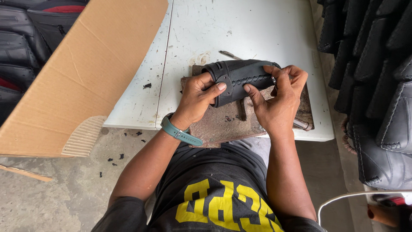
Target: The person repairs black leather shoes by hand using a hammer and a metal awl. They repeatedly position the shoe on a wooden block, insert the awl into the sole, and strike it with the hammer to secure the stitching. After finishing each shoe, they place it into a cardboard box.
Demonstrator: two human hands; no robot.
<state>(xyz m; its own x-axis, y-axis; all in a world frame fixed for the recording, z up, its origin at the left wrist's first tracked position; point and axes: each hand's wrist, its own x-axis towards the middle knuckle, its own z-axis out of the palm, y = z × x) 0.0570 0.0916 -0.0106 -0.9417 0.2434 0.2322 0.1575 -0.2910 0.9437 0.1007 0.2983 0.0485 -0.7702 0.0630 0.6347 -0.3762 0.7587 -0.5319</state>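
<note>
— White table (240,25), scuffed and flecked with black scraps; a worn brown board (223,124) sits at its near edge, overhanging my lap. Where's the piece?

— Black leather piece (240,77), braided seam along it, held just above the board's far edge; my left hand (195,96) clenches its left end, thumb pressed on the round patch; my right hand (279,101) grasps the right end, fingers curled over the top, thumb under the seam.

— How to do it well?

— I'd judge: keep both thumbs close to the seam, tension even, piece low over the board; a thin metal tool (229,54) lies just beyond it.

— Containers?

— Cardboard box (81,73) leaning at the table's left edge; inside not visible. Stacked black leather goods (377,64) along the right edge; more behind the box.
</note>
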